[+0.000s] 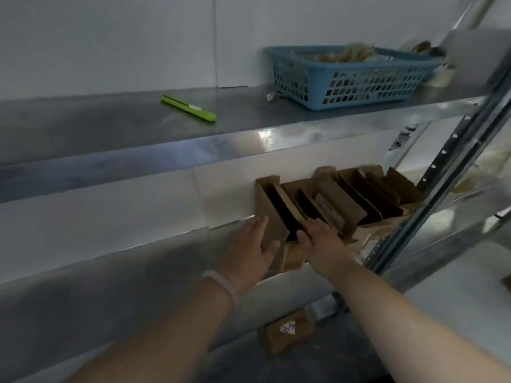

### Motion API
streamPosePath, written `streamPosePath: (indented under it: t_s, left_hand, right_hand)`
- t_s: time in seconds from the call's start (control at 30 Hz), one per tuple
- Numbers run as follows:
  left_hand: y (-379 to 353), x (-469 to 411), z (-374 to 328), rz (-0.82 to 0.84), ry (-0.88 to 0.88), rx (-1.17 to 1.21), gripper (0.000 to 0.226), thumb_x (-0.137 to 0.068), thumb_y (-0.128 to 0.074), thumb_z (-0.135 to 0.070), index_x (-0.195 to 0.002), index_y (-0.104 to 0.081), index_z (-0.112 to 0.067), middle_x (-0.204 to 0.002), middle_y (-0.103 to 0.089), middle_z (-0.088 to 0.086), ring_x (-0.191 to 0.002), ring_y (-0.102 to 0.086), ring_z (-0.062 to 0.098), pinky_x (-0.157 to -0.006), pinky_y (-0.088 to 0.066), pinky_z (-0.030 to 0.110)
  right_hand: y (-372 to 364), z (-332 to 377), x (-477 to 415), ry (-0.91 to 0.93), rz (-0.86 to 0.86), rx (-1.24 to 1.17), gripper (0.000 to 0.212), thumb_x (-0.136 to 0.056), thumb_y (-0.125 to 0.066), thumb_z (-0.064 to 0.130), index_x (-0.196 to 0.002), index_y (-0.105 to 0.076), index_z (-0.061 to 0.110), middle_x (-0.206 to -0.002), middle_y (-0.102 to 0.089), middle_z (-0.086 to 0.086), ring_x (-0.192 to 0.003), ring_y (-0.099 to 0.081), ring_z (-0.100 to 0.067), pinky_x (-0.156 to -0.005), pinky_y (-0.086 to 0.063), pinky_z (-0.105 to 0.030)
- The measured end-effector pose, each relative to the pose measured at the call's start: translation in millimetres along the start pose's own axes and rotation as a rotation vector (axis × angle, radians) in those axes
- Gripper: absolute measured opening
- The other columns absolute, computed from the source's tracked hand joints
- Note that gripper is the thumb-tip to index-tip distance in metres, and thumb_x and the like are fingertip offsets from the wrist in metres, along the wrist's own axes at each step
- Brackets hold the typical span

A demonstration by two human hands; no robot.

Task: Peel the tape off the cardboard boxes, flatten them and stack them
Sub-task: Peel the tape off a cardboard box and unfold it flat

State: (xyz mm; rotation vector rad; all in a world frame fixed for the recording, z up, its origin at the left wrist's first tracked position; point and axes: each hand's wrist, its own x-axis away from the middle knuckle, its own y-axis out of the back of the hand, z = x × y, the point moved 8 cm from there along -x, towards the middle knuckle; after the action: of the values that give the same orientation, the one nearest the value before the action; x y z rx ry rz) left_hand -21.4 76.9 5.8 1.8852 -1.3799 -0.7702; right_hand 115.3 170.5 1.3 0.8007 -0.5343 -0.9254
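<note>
Cardboard box [271, 214], lower centre, runs lengthwise away from me; left fingers [260, 226] lie flat on its side, right fingers [318, 229] straight opposite.

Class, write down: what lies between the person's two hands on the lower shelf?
The leftmost cardboard box, its dark opening showing. The left hand lies flat on its left wall and the right hand rests at its right wall. Seen in the head view.

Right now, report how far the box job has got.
Done: apparently flattened boxes lean in a row on the middle shelf. In hand: left hand and right hand are on the leftmost box, whose top gapes open. Left: a labelled box lower down.
</note>
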Motion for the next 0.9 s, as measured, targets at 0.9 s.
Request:
streamPosePath:
  t_s: [0.9]
  left_hand:
    - [26.1,-27.9,57.2,-0.036,0.208,0.088,0.094,-0.058,-0.065,-0.062,-0.139,-0.021,-0.042,-0.115,-0.057,-0.009,-0.096,-0.06,0.011,-0.078,-0.057,0.036]
  right_hand:
    - [-55.7,16.9,-55.9,0.112,0.179,-0.388,0.053,-0.092,-0.044,0.007,-0.118,-0.049,0.053,-0.122,-0.058,0.02,-0.121,-0.05,-0.002,-0.11,-0.037,-0.033]
